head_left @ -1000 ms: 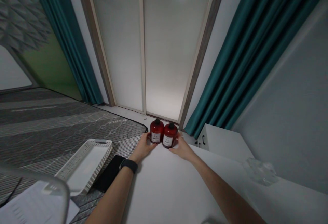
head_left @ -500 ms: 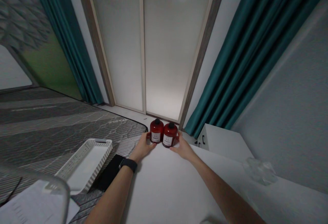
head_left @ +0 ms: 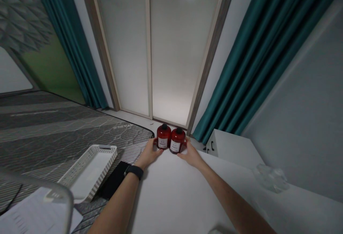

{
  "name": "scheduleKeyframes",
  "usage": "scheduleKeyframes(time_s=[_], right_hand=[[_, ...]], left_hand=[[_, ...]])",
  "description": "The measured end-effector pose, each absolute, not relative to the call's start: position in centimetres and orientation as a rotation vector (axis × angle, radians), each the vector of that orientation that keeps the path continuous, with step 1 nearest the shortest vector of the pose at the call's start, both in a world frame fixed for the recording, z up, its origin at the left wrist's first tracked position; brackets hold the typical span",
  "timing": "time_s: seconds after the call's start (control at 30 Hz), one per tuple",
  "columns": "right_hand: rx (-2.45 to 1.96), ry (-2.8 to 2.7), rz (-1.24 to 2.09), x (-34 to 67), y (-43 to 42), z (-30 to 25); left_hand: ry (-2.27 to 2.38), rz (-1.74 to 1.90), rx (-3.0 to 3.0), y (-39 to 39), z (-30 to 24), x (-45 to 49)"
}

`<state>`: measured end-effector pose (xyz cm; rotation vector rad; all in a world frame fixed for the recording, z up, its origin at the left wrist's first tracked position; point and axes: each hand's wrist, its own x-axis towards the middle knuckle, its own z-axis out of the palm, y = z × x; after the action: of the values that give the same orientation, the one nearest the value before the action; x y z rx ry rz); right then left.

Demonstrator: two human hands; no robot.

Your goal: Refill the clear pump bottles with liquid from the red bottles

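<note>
Two dark red bottles with black caps and pale labels stand side by side at the far edge of a white table point(head_left: 171, 194). My left hand point(head_left: 150, 152) cups the left bottle point(head_left: 163, 137), thumb and fingers against its side. My right hand point(head_left: 190, 154) wraps the side of the right bottle point(head_left: 177, 140). The two bottles touch each other. A black watch sits on my left wrist point(head_left: 134, 171).
A white perforated tray point(head_left: 89, 171) lies on a grey patterned mattress point(head_left: 53, 130) to the left, with a black flat object point(head_left: 114, 180) beside it. Papers point(head_left: 34, 214) sit at the lower left. Crumpled clear plastic point(head_left: 270, 178) rests on the table's right. Teal curtains flank a sliding door.
The hands have closed in slightly around the bottles, which have shifted a little farther away. The view has barely moved.
</note>
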<state>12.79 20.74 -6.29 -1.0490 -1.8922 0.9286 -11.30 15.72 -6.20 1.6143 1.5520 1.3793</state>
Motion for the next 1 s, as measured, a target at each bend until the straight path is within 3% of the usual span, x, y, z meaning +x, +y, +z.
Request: scheduleKeyframes(time_s=[1.0], right_hand=[[-1.151,-1.926,0.932,15.9,18.2,-5.1]], left_hand=[[1.547,1.340,1.616,15.8,-5.9,-11.5]])
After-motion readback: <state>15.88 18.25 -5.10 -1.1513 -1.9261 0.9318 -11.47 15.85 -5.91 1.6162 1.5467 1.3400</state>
